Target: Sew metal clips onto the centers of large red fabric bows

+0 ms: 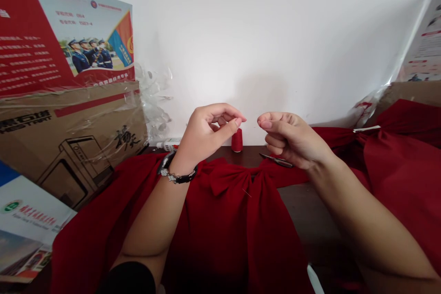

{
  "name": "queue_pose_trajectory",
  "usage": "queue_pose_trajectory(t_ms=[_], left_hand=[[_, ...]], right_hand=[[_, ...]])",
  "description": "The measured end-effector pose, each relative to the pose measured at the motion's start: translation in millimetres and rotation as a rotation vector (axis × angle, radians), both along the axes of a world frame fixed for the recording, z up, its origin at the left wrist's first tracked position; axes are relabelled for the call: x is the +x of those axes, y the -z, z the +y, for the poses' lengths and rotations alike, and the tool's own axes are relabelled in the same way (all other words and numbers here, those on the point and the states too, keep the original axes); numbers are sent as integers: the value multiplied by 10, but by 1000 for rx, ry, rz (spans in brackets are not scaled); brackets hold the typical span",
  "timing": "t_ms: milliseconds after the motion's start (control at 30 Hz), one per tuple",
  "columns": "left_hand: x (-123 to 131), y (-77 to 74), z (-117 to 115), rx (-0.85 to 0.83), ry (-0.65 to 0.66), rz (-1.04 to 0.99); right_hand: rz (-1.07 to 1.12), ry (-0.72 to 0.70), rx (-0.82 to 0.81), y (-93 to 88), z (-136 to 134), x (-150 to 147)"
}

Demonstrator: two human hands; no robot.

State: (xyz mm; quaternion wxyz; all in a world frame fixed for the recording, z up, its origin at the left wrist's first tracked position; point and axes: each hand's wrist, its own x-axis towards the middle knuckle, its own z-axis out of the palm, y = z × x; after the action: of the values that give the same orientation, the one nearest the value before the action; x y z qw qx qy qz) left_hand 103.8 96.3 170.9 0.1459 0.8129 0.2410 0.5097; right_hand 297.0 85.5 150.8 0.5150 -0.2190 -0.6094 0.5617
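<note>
Both hands are raised in the middle, fingertips toward each other with a small gap between. My left hand is closed in a loose pinch, thumb against fingertip. My right hand pinches thumb and forefinger with the other fingers curled. Anything in either pinch is too fine to make out. Behind them stands a red thread spool. Below lies dark red cloth, gathered into a bow-like knot. A thin needle-like sliver shows on the cloth. Scissors lie below my right hand.
Printed cardboard boxes stand at the left, with clear plastic wrap beside them. A white tube lies near the wall. More red cloth covers the right, with a white strip on it. A dark tabletop shows between.
</note>
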Motion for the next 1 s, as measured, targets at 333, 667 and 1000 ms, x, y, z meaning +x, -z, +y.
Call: queue_pose_trajectory(t_ms=[333,667,1000], left_hand=[[13,8,-21,-21,43,29],[-1,13,-52,-72,96,66],[-27,3,-40,-152,240,45]], right_hand=[[45,-23,29,7,-16,-5],[47,-13,72,20,-44,-17],[40,-3,98,14,-183,-47]])
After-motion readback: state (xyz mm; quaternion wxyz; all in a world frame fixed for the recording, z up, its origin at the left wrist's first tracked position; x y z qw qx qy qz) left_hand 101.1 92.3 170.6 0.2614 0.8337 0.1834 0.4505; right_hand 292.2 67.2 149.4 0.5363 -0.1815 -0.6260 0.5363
